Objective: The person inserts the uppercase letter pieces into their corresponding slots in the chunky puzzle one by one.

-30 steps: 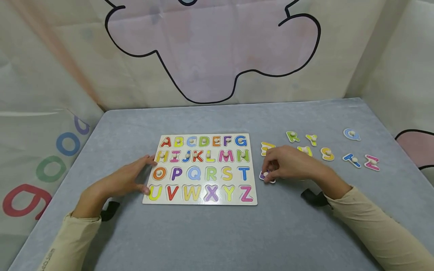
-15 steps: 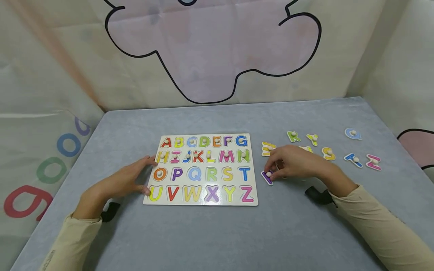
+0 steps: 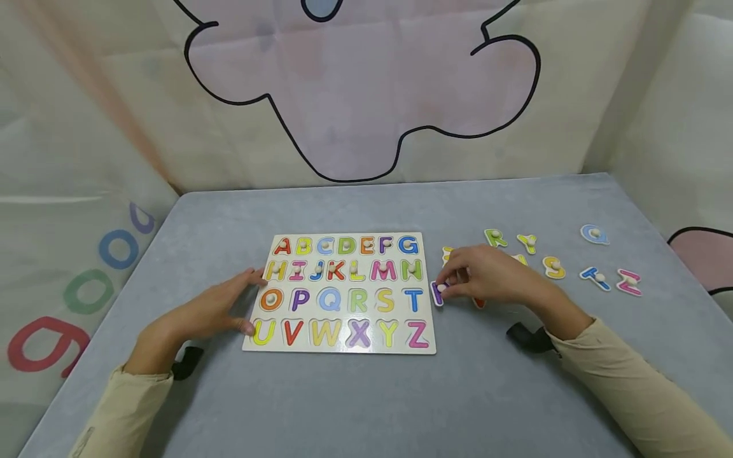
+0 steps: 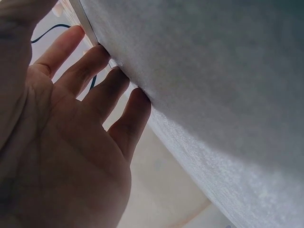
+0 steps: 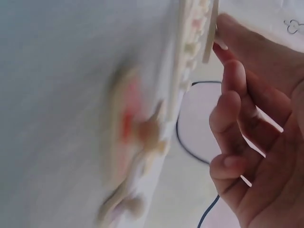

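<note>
A white alphabet board (image 3: 339,346) lies on the grey table. Knobbed letters fill its slots from A through O; slots from P to Z show only printed shapes. My left hand (image 3: 197,315) rests at the board's left edge, fingers extended against the side and thumb near the U slot. Just off the board's right edge, my right hand (image 3: 489,273) pinches a purple letter piece (image 3: 437,295) by its knob; the fingers partly cover it. In the right wrist view, the held piece (image 5: 210,35) is seen edge-on, raised off the table.
Right of the board lie loose letters: green R (image 3: 495,237), Y (image 3: 528,243), S (image 3: 553,268), blue Q (image 3: 594,234), T (image 3: 595,278) and pink Z (image 3: 628,282). An orange-red piece (image 3: 478,303) and yellow ones are partly hidden by my right hand.
My right hand has picked up the purple letter from the table and moved it left toward the board's right edge. The left hand has stayed in place.
</note>
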`<state>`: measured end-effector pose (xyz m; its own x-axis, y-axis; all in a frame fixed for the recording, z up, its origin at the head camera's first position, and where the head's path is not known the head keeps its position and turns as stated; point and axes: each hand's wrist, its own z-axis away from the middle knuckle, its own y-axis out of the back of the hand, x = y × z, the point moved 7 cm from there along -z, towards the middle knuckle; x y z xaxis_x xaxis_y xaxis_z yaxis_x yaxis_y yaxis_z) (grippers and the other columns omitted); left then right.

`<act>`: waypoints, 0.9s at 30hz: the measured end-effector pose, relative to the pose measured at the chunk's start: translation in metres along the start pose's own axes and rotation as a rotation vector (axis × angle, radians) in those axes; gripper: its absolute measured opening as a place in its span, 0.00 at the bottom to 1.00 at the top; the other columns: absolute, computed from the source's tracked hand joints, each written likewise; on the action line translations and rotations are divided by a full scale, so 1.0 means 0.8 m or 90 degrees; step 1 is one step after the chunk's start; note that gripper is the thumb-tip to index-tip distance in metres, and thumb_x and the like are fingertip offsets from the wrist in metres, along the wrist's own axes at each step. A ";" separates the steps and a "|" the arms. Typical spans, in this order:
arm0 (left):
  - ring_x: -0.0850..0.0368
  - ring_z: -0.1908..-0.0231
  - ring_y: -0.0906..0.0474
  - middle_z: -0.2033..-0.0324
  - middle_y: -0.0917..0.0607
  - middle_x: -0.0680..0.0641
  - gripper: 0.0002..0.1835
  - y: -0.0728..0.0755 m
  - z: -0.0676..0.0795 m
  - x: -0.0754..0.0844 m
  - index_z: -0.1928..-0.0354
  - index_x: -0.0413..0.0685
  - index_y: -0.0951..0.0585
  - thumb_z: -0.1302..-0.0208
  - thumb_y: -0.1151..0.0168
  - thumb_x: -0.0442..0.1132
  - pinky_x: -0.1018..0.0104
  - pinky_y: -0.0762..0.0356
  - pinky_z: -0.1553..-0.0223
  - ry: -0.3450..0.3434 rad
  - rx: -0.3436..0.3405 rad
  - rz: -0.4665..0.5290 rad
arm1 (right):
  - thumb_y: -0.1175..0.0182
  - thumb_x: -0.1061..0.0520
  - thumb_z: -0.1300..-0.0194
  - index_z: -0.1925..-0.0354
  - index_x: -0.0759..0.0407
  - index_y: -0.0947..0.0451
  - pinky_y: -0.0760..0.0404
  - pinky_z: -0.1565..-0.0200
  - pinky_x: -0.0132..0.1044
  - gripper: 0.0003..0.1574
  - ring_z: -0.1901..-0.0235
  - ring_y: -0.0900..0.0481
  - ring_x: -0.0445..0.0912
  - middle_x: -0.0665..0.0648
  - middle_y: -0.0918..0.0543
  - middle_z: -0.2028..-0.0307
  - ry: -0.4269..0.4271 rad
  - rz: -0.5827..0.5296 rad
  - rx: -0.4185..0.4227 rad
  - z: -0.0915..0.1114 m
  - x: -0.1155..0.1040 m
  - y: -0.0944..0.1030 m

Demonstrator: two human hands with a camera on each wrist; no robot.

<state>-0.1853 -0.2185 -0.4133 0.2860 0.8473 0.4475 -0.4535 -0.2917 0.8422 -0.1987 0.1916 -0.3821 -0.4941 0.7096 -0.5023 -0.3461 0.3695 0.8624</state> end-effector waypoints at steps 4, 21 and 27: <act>0.30 0.27 0.45 0.25 0.41 0.33 0.48 -0.001 0.000 0.001 0.34 0.49 0.35 0.56 0.22 0.53 0.32 0.41 0.32 -0.006 0.005 -0.011 | 0.26 0.48 0.44 0.62 0.42 0.12 0.31 0.71 0.30 0.09 0.74 0.29 0.36 0.41 0.23 0.74 0.012 0.021 0.027 -0.022 -0.030 -0.002; 0.31 0.26 0.48 0.24 0.44 0.36 0.49 -0.004 -0.003 -0.005 0.34 0.49 0.35 0.58 0.23 0.57 0.32 0.45 0.30 0.016 -0.009 -0.003 | 0.30 0.44 0.39 0.62 0.40 0.12 0.32 0.69 0.31 0.07 0.68 0.27 0.38 0.41 0.22 0.74 0.000 0.070 -0.042 -0.157 -0.175 -0.078; 0.31 0.26 0.47 0.24 0.43 0.35 0.48 -0.003 -0.003 -0.003 0.34 0.50 0.35 0.57 0.23 0.57 0.32 0.45 0.30 0.003 -0.006 -0.007 | 0.29 0.44 0.40 0.65 0.39 0.12 0.32 0.71 0.31 0.05 0.69 0.26 0.37 0.40 0.21 0.76 -0.011 0.069 -0.041 -0.185 -0.193 -0.092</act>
<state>-0.1869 -0.2191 -0.4172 0.2874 0.8523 0.4370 -0.4578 -0.2786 0.8443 -0.2148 -0.0339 -0.3769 -0.5179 0.7536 -0.4049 -0.3427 0.2509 0.9053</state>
